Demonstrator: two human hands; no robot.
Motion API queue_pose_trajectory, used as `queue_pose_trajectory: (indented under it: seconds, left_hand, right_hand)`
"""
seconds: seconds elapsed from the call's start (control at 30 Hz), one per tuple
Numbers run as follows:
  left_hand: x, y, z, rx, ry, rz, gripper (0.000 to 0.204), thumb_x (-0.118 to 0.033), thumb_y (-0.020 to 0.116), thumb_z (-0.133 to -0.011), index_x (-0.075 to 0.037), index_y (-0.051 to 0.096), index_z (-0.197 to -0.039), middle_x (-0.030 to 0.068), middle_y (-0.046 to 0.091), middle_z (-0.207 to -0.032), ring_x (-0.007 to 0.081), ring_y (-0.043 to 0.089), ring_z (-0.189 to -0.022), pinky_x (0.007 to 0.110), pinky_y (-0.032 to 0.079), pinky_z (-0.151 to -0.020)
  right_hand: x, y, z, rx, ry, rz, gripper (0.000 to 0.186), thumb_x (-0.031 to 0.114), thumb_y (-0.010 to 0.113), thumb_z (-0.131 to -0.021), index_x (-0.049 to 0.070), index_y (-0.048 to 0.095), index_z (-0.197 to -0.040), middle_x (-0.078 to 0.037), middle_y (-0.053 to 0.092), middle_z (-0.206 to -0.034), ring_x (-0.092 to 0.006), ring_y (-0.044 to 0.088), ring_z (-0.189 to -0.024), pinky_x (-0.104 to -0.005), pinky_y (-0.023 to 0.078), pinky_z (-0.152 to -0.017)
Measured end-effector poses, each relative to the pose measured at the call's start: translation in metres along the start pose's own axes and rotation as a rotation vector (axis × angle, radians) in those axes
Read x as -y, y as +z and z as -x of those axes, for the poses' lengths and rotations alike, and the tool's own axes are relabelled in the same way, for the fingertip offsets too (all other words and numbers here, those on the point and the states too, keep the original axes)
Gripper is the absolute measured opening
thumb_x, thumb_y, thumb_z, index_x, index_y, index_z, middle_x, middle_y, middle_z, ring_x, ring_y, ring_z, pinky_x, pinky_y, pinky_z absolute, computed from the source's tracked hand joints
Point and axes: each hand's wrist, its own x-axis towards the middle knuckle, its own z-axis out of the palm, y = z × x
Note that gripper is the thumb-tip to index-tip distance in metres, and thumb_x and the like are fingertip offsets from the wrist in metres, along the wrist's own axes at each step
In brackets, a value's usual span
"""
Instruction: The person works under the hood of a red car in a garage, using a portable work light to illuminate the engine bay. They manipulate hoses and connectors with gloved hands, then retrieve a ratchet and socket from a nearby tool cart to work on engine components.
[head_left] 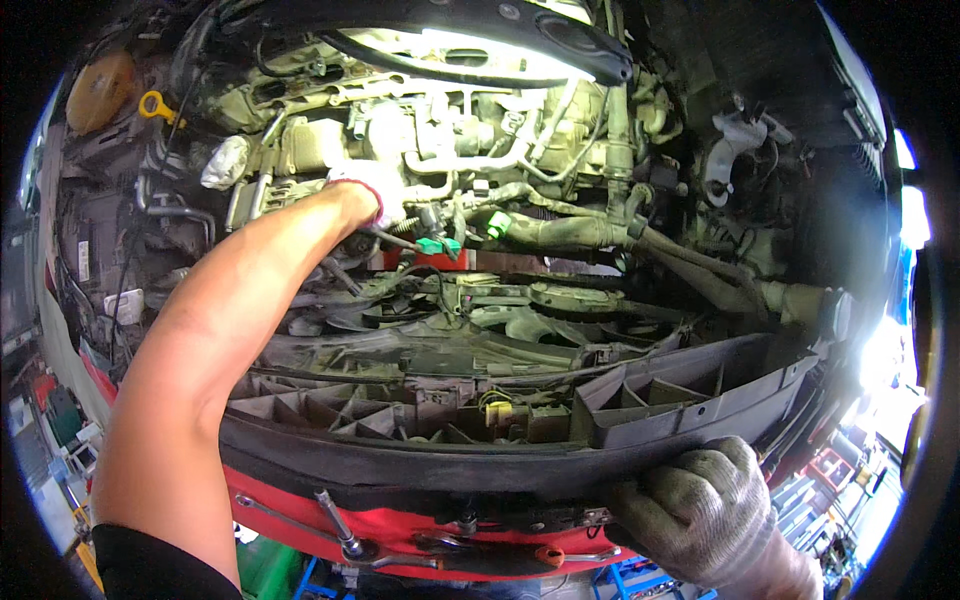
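My left arm stretches deep into a car's engine bay. The white-gloved left hand [372, 188] is at the front of the engine [470, 130], washed out by bright light, and its fingers are hidden. Close below it sits a green connector [437, 246] beside a hose, with another green clip [497, 225] on the thick pipe [560, 232]. At the front right, my right hand [700, 510], in a dirty grey glove, is closed with its fingers curled over the black front panel [420, 462]. Whether anything else is under those fingers is hidden.
A lit work lamp [520, 52] spans the far side. On the red bumper [400, 525] lie a wrench [275, 515], a socket extension [332, 515] and an orange-and-black handled tool [550, 558]. The radiator fan [530, 325] sits behind the ribbed front panel. A yellow pull ring [155, 105] stands far left.
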Motion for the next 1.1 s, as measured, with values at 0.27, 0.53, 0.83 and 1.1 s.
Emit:
queue_pose_trajectory:
  seconds: [0.27, 0.53, 0.83, 1.1]
  left_hand:
    - [-0.003, -0.013, 0.018, 0.002, 0.158, 0.015, 0.036, -0.026, 0.052, -0.093, -0.008, 0.070, -0.118, 0.0239, 0.071, -0.100, 0.0422, 0.069, -0.093, 0.050, 0.055, -0.080]
    - [0.024, 0.004, -0.002, 0.077, 0.247, 0.121, 0.048, -0.046, 0.043, -0.102, -0.009, 0.070, -0.116, 0.0179, 0.073, -0.105, 0.0382, 0.067, -0.096, 0.047, 0.051, -0.084]
    - [0.045, -0.007, -0.016, 0.166, 0.318, 0.246, 0.052, -0.021, 0.049, -0.096, -0.025, 0.044, -0.148, 0.0221, 0.071, -0.105, 0.0373, 0.068, -0.091, 0.047, 0.053, -0.080]
    - [0.018, -0.006, 0.006, 0.116, 0.169, 0.100, 0.041, -0.022, 0.048, -0.095, -0.019, 0.054, -0.135, 0.0222, 0.072, -0.098, 0.0384, 0.068, -0.087, 0.048, 0.053, -0.078]
  right_hand:
    - [0.005, -0.005, 0.009, 0.031, 0.090, 0.061, 0.036, 0.019, 0.076, -0.074, 0.018, 0.075, -0.111, -0.004, 0.060, -0.105, -0.0260, 0.061, -0.096, -0.0421, 0.050, -0.079]
    - [0.004, -0.011, 0.007, 0.107, 0.142, -0.011, 0.034, 0.016, 0.072, -0.072, 0.016, 0.074, -0.107, -0.005, 0.060, -0.103, -0.0272, 0.060, -0.089, -0.0414, 0.049, -0.073]
    - [-0.011, -0.003, -0.003, -0.002, 0.065, -0.066, 0.030, 0.021, 0.081, -0.059, 0.016, 0.074, -0.088, -0.001, 0.061, -0.082, -0.0212, 0.059, -0.074, -0.0397, 0.044, -0.065]
    - [-0.017, 0.003, 0.002, -0.023, 0.083, -0.116, 0.031, 0.020, 0.079, -0.064, 0.019, 0.075, -0.094, -0.001, 0.061, -0.087, -0.0215, 0.059, -0.077, -0.0397, 0.045, -0.067]
